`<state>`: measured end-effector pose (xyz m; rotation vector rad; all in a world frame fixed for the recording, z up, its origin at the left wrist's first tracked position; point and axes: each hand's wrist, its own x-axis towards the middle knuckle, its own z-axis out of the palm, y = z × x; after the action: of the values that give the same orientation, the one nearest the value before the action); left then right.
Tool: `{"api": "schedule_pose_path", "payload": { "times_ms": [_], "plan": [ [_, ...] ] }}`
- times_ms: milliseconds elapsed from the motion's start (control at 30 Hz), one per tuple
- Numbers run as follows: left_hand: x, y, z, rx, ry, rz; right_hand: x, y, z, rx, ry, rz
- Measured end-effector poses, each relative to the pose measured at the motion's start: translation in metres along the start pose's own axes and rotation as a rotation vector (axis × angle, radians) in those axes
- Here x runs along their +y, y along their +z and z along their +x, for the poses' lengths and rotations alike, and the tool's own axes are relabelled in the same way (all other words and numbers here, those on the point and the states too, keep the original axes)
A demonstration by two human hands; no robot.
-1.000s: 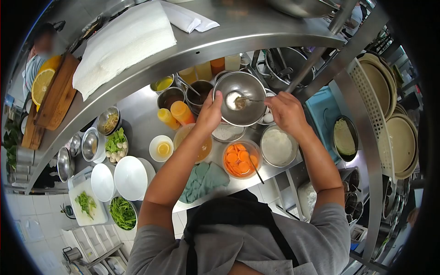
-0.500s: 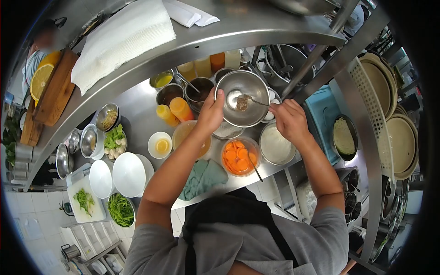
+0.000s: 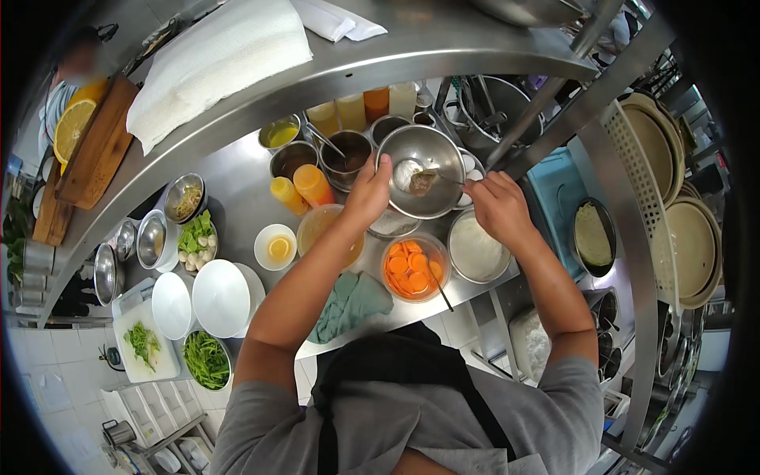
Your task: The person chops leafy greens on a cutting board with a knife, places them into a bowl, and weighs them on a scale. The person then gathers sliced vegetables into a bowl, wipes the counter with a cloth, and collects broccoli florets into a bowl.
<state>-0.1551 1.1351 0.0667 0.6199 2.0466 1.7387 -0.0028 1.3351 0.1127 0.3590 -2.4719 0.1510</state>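
My left hand (image 3: 370,190) grips the left rim of a shiny metal mixing bowl (image 3: 443,150), thumb over the edge. In my right hand (image 3: 500,204) is the handle of a spoon (image 3: 448,180), whose end is inside the bowl. A brownish lump (image 3: 422,184) lies at the spoon's end, beside some white powder (image 3: 405,172) on the bowl's bottom. Below the bowl stand a tub of sliced carrots (image 3: 412,267) with a spoon in it and a round container of white powder (image 3: 476,252). Partly hidden behind the bowl are several eggs (image 3: 473,176).
Squeeze bottles (image 3: 313,187) and metal sauce pots (image 3: 346,158) stand left of the bowl. A green cloth (image 3: 352,307) lies at the counter's front edge. White bowls (image 3: 222,299) and greens (image 3: 207,361) are further left. A steel shelf (image 3: 412,54) runs above; a blue tray (image 3: 552,194) is right.
The bowl has shifted slightly right. The spoon has moved within it, its end now partly covering the brownish lump. Both hands keep their grips.
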Motion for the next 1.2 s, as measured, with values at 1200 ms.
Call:
{"api": "schedule_pose_path", "payload": {
  "times_ms": [1200],
  "plan": [
    [-0.048,-0.039,-0.039,0.178,-0.255,-0.118,0.11,0.14,0.032,0.317,1.331,1.367]
  ]
}}
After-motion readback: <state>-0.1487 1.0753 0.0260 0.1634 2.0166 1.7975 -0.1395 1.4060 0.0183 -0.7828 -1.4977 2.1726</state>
